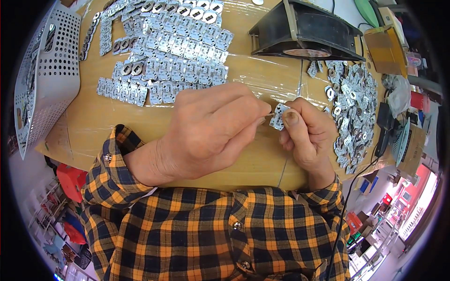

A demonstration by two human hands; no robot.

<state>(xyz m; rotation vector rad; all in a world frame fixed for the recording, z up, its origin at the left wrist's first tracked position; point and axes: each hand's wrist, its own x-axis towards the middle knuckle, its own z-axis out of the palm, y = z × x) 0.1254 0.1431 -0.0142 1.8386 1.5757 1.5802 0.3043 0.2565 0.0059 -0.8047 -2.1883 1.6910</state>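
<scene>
my right hand pinches a small metal plate btwn thumb & fingers, left hand fingertips pressed together at its edge, just below the black fan, w/ loose plates right.

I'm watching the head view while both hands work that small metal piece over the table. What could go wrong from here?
1. The small metal plate is pinched only at the fingertips of the right hand and left hand; it could slip and fall.
2. If dropped, it might land in the loose pile close by and get mixed up.
3. A left forearm sweep could disturb the laid-out rows.
</scene>
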